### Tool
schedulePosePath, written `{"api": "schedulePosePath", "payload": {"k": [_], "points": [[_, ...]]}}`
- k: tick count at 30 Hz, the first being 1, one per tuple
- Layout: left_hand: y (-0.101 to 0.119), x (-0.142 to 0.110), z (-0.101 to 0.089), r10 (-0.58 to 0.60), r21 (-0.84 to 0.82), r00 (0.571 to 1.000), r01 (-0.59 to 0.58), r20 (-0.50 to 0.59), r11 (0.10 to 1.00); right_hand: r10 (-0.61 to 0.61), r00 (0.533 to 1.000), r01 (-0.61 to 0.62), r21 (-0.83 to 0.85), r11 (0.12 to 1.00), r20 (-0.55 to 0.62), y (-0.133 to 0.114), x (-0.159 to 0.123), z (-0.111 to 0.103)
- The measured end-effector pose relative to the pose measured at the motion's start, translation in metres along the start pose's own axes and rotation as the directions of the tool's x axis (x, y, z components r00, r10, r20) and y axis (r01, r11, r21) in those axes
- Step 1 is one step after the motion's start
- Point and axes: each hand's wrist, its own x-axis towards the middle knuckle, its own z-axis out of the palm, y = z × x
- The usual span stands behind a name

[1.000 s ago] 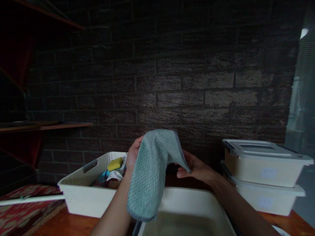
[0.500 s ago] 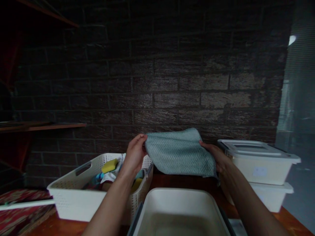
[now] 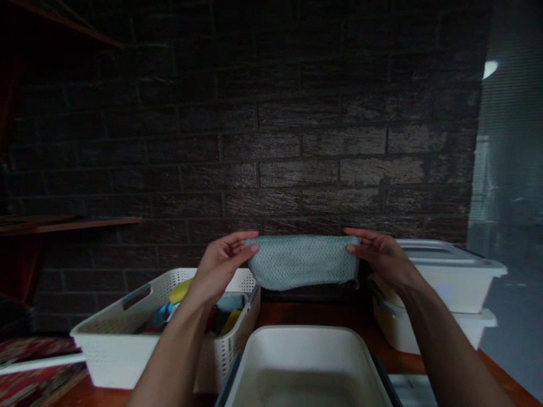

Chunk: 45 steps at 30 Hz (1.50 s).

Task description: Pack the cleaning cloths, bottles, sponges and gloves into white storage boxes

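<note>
A grey-green textured cloth (image 3: 303, 263) hangs stretched between my two hands, folded into a narrow strip. My left hand (image 3: 227, 257) pinches its left end between thumb and fingers. At the other end, my right hand (image 3: 373, 249) grips the upper right corner the same way. Below the cloth stands a white open bin (image 3: 311, 336) with dark side handles; the part of its inside that shows holds nothing. Partly behind my left forearm is a white perforated basket (image 3: 114, 353) with a yellow sponge (image 3: 180, 290) and other mixed items in it.
Two lidded white boxes (image 3: 449, 285) are stacked at the right edge of the wooden table (image 3: 314, 312). A dark brick wall (image 3: 280, 141) rises close behind. Wooden shelves (image 3: 85, 225) jut out on the left, and a red patterned fabric (image 3: 38, 379) lies below them.
The cloth has gone from a wide, slanted sheet to a narrower level strip. My right hand has moved up to its upper right corner, and my left hand has shifted slightly left.
</note>
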Motion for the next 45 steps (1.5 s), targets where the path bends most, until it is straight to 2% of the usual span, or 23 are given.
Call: {"api": "schedulePosePath", "payload": {"k": [2, 5, 7, 10, 15, 17, 20, 22, 25, 32, 37, 39, 42, 43, 45], "points": [[0.002, -0.002, -0.004, -0.003, 0.047, 1.000, 0.001, 0.029, 0.999, -0.052, 0.998, 0.049, -0.119, 0.992, -0.023, 0.001, 0.001, -0.005], [0.000, -0.002, -0.005, 0.039, 0.132, 0.998, -0.033, -0.043, 0.991, -0.100, 0.993, 0.085, -0.231, 0.969, -0.055, 0.004, 0.004, -0.010], [-0.003, 0.000, -0.004, 0.064, 0.183, 0.995, -0.049, -0.081, 0.982, -0.108, 0.993, 0.090, -0.254, 0.963, -0.057, 0.006, 0.005, -0.010], [-0.007, 0.003, -0.004, 0.091, 0.252, 0.993, -0.069, -0.076, 0.965, -0.090, 0.995, 0.074, -0.244, 0.967, -0.053, 0.006, 0.005, -0.008], [-0.005, 0.005, -0.006, 0.295, 0.391, 0.950, -0.233, -0.107, 0.891, -0.099, 0.993, 0.078, -0.273, 0.959, -0.063, -0.001, 0.001, -0.006], [-0.003, 0.004, -0.003, 0.254, 0.322, 0.963, -0.212, -0.094, 0.923, -0.148, 0.986, 0.118, -0.293, 0.949, -0.083, -0.003, 0.000, -0.005], [-0.001, 0.002, 0.005, 0.106, 0.151, 0.994, -0.100, -0.028, 0.983, -0.210, 0.969, 0.164, -0.289, 0.943, -0.133, -0.003, 0.001, -0.003], [-0.003, 0.002, 0.010, 0.058, 0.098, 0.998, -0.056, -0.014, 0.994, -0.199, 0.968, 0.156, -0.257, 0.954, -0.152, -0.002, 0.002, 0.000], [-0.009, 0.003, 0.012, 0.040, 0.120, 0.999, -0.038, -0.021, 0.992, -0.130, 0.981, 0.104, -0.179, 0.978, -0.142, -0.002, 0.000, 0.004], [-0.034, 0.008, 0.013, 0.044, 0.261, 0.999, -0.049, 0.028, 0.964, 0.002, 0.999, 0.001, 0.051, 0.999, -0.050, -0.017, -0.012, 0.024], [-0.045, 0.002, 0.028, 0.032, 0.324, 0.995, -0.062, 0.097, 0.944, 0.032, 0.998, -0.038, 0.130, 0.991, 0.051, -0.032, -0.027, 0.041], [-0.040, -0.003, 0.038, 0.050, 0.324, 0.994, -0.078, 0.094, 0.943, 0.053, 0.987, -0.076, 0.150, 0.986, 0.152, -0.039, -0.033, 0.047], [-0.020, -0.015, 0.051, 0.075, 0.299, 0.993, -0.099, 0.091, 0.949, 0.059, 0.943, -0.122, 0.174, 0.977, 0.327, -0.047, -0.042, 0.057], [-0.009, -0.021, 0.054, 0.044, 0.250, 0.992, -0.073, 0.119, 0.965, 0.053, 0.927, -0.122, 0.166, 0.979, 0.372, -0.049, -0.045, 0.061], [0.012, -0.033, 0.058, -0.062, 0.054, 0.976, 0.052, 0.210, 0.997, 0.029, 0.913, -0.076, 0.100, 0.992, 0.406, -0.049, -0.049, 0.068]]}}
